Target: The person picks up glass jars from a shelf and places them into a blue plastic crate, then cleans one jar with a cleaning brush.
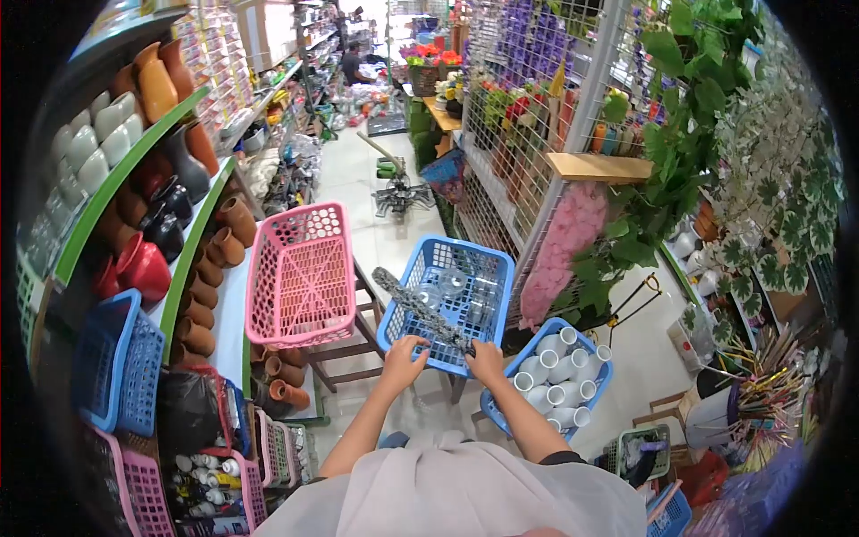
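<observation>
Worker's hands over a blue basket in an aisle of a shop. The right hand (486,362) is closed around the near end of a grey fluffy duster (416,307), which slants forward and leftward across the blue basket (507,271), its far end by the basket's left rim. The left hand (405,360) lies at the near rim, close beneath the duster; whether it grips the rim or merely rests there cannot be told. Clear glass vessels (453,283) sit inside the basket, below the duster. To the left stands a pink basket (301,304); to the right, lower, a second blue basket (494,412) holds white vases (538,366) with their mouths upward. Terracotta pots (198,338) line the shelving at left, and a wire mesh rack (512,134) bearing artificial flowers (519,109) rises at right.
</observation>
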Motion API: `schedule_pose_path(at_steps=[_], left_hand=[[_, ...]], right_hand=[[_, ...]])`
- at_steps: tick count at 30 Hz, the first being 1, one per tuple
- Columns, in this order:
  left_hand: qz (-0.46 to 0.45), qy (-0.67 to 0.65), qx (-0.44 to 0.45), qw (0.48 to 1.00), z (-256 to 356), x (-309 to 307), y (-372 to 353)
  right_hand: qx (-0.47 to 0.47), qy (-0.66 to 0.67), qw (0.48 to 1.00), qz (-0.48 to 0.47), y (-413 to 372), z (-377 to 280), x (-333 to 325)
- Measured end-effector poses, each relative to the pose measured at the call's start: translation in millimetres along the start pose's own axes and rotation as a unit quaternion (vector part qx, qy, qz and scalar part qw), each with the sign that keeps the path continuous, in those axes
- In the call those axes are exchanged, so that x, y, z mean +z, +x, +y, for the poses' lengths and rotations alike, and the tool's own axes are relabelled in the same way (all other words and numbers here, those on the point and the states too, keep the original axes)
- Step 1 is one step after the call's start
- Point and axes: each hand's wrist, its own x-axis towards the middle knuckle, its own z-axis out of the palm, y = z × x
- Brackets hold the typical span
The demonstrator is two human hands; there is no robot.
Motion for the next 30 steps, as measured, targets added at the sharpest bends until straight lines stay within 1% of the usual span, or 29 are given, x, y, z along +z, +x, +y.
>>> schedule_pose_path(at_steps=[1, 2, 4, 5, 6, 8, 9, 10, 12, 13, 14, 15, 16, 17, 18, 19, 20, 21, 22, 24, 26, 28, 29, 30], left_hand=[[-0.014, 0.004, -0.011, 1.0, -3, 3, 7], [-0.023, 0.002, -0.008, 1.0, -6, 6, 13], [-0.025, 0.013, -0.003, 1.0, -17, 15, 30], [-0.054, 0.001, -0.019, 0.998, -22, 22, 41], [-0.062, -0.004, -0.014, 0.998, -28, 34, 52], [-0.067, -0.036, 0.019, 0.997, -34, 58, 72], [-0.115, -0.024, 0.006, 0.993, -25, 64, 85], [-0.126, -0.03, 0.016, 0.991, -37, 82, 94], [-0.134, -0.091, 0.002, 0.987, -61, 128, 119], [-0.167, -0.079, -0.017, 0.983, -74, 147, 132], [-0.176, -0.084, -0.006, 0.981, -80, 160, 141], [-0.164, -0.07, -0.042, 0.983, -83, 171, 148], [-0.151, -0.054, -0.077, 0.984, -74, 174, 157], [-0.188, -0.029, -0.092, 0.977, -67, 174, 163], [-0.199, -0.031, -0.083, 0.976, -63, 176, 166], [-0.208, 0.059, -0.013, 0.976, -61, 176, 169], [-0.214, 0.148, 0.058, 0.964, -60, 175, 172], [-0.216, 0.189, 0.089, 0.954, -67, 178, 172], [-0.222, 0.189, 0.096, 0.952, -75, 181, 172], [-0.189, 0.27, 0.191, 0.925, -85, 183, 172], [-0.189, 0.276, 0.197, 0.922, -88, 181, 173], [-0.24, 0.241, 0.205, 0.918, -87, 173, 173], [-0.242, 0.241, 0.206, 0.917, -84, 172, 174], [-0.257, 0.254, 0.193, 0.913, -84, 173, 174]], right_hand=[[-0.026, 0.005, 0.999, 0.027, -1, 2, -4], [-0.016, 0.005, 0.999, 0.029, -4, 5, -8], [0.033, 0.111, 0.991, 0.075, -10, 12, -17], [0.005, 0.139, 0.983, 0.117, -17, 17, -25], [0.014, 0.135, 0.983, 0.121, -24, 23, -33], [0.124, 0.248, 0.956, 0.098, -42, 32, -51], [0.119, 0.254, 0.949, 0.146, -51, 33, -59], [0.13, 0.248, 0.947, 0.156, -59, 38, -63], [0.184, 0.235, 0.94, 0.165, -75, 45, -72], [0.192, 0.229, 0.938, 0.176, -84, 47, -76], [0.26, 0.23, 0.928, 0.14, -93, 46, -80], [0.325, 0.232, 0.911, 0.103, -100, 46, -81], [0.333, 0.23, 0.907, 0.115, -107, 48, -78], [0.335, 0.236, 0.904, 0.122, -115, 48, -73], [0.336, 0.243, 0.901, 0.128, -119, 47, -70], [0.323, 0.246, 0.9, 0.16, -124, 44, -66], [0.332, 0.246, 0.895, 0.167, -126, 43, -63], [0.346, 0.269, 0.882, 0.172, -127, 40, -61], [0.358, 0.291, 0.87, 0.176, -127, 37, -59], [0.36, 0.292, 0.864, 0.195, -125, 31, -60], [0.36, 0.294, 0.86, 0.21, -122, 29, -59], [0.397, 0.321, 0.834, 0.209, -119, 32, -53], [0.363, 0.336, 0.836, 0.238, -117, 34, -49], [0.364, 0.337, 0.835, 0.238, -114, 31, -51]])
